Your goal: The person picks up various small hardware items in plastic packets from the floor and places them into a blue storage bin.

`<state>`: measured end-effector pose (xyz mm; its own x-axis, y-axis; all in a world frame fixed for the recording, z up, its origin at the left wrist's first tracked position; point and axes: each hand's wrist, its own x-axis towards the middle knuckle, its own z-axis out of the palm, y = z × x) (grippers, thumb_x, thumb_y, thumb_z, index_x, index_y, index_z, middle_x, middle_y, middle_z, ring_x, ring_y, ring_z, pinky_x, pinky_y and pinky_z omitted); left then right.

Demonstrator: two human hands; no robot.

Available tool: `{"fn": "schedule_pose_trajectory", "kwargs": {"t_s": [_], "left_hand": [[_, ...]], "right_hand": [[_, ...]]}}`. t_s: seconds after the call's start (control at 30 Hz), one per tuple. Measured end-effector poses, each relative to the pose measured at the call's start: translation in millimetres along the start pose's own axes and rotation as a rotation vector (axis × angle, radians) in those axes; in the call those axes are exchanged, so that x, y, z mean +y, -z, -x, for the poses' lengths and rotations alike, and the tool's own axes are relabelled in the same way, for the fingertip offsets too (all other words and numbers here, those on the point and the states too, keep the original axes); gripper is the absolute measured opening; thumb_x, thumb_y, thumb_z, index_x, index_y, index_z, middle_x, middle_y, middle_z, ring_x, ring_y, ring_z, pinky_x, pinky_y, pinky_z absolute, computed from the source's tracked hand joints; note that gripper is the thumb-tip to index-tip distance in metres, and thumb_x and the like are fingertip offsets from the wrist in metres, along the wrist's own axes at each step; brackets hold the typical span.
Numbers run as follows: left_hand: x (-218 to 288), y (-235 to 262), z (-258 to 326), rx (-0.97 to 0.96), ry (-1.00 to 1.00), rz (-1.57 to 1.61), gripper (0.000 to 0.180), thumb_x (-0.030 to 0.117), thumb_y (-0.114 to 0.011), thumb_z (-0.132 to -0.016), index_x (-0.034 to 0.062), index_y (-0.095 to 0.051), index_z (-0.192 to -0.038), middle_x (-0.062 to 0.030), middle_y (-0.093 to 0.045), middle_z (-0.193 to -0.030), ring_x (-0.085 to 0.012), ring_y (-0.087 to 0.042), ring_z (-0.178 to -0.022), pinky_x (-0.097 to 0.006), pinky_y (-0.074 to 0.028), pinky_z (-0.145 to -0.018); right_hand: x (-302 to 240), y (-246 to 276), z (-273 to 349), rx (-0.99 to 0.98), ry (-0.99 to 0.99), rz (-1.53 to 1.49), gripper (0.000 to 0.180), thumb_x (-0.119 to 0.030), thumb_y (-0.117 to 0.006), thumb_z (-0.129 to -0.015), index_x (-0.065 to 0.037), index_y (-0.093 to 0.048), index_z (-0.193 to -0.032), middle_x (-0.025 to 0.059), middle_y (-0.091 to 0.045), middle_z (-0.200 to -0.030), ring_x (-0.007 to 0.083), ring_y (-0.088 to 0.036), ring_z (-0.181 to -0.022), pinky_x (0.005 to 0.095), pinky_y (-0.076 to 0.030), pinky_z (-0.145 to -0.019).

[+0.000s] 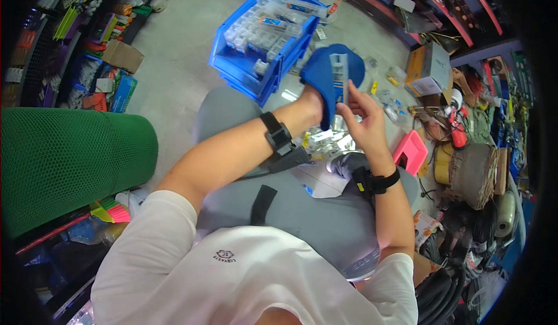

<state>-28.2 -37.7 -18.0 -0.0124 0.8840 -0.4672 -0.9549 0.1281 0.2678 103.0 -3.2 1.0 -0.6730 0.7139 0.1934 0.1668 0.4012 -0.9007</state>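
Note:
My right hand [363, 118] pinches a narrow clear plastic case [339, 69] with a blue and orange label between thumb and fingers. Behind the case is a blue cap-like cloth piece [318, 72]. My left hand [314, 105] reaches into or behind this cloth; only its wrist side shows and its fingers are hidden. Beyond my left forearm, a blue plastic bin [218, 57] holds many similar clear cases [270, 25]. On the floor below my hands lie small clear packets [325, 142], partly hidden.
A green mesh roll [75, 165] stands at the left, near shelves [35, 52] of goods. On the right are a pink plastic piece [411, 152], an open cardboard box [429, 69], a cable spool [474, 174] and black hose coils [444, 296]. My grey-covered legs [302, 209] are below.

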Motion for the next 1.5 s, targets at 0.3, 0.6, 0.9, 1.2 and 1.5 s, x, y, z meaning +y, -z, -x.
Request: {"fn": "schedule_pose_trajectory", "kwargs": {"t_s": [0.3, 0.6, 0.9, 1.2, 1.5], "left_hand": [[23, 33, 5, -0.319, 0.084, 0.020, 0.042, 0.043, -0.034, -0.087, 0.0071, -0.057, -0.091, -0.0100, -0.060, -0.082, -0.0225, -0.058, -0.075, -0.035, -0.048, -0.068], [31, 26, 5, -0.004, -0.099, -0.069, 0.054, 0.054, -0.032, -0.083, 0.0069, -0.055, -0.095, -0.0138, -0.059, -0.087, -0.0286, -0.058, -0.078, -0.043, -0.049, -0.068], [23, 20, 1, 0.058, -0.161, -0.191, 0.054, 0.050, -0.030, -0.087, 0.0057, -0.052, -0.109, -0.0139, -0.057, -0.105, -0.0294, -0.055, -0.096, -0.044, -0.045, -0.085], [18, 25, -26, -0.263, 0.096, -0.100, 0.054, 0.050, -0.031, -0.085, 0.0024, -0.056, -0.094, -0.0177, -0.060, -0.089, -0.0314, -0.059, -0.080, -0.043, -0.050, -0.073], [23, 25, -23, -0.381, 0.092, -0.167, 0.054, 0.049, -0.030, -0.087, 0.0026, -0.054, -0.100, -0.0177, -0.059, -0.095, -0.0306, -0.059, -0.085, -0.043, -0.049, -0.076]], "right_hand": [[-2, -8, -22, -0.181, -0.232, -0.376, 0.036, -0.005, -0.061, -0.079, 0.002, -0.053, -0.114, 0.0087, -0.062, -0.090, 0.0119, -0.061, -0.076, 0.0229, -0.049, -0.069], [-6, -19, -13, -0.189, -0.205, -0.336, 0.037, -0.007, -0.064, -0.078, 0.001, -0.054, -0.113, 0.0082, -0.062, -0.090, 0.0132, -0.063, -0.076, 0.0222, -0.048, -0.065], [0, -13, 11, -0.132, -0.171, -0.300, 0.036, -0.005, -0.063, -0.078, 0.001, -0.055, -0.112, 0.0099, -0.061, -0.087, 0.0134, -0.063, -0.075, 0.0225, -0.048, -0.061], [9, 21, 8, -0.054, -0.153, -0.370, 0.037, -0.005, -0.063, -0.078, 0.000, -0.055, -0.113, 0.0094, -0.063, -0.090, 0.0125, -0.062, -0.075, 0.0222, -0.048, -0.066], [-1, 23, 5, -0.021, -0.066, -0.346, 0.036, -0.010, -0.066, -0.076, 0.001, -0.057, -0.109, 0.0067, -0.055, -0.089, 0.0148, -0.062, -0.074, 0.0224, -0.048, -0.064]]}}
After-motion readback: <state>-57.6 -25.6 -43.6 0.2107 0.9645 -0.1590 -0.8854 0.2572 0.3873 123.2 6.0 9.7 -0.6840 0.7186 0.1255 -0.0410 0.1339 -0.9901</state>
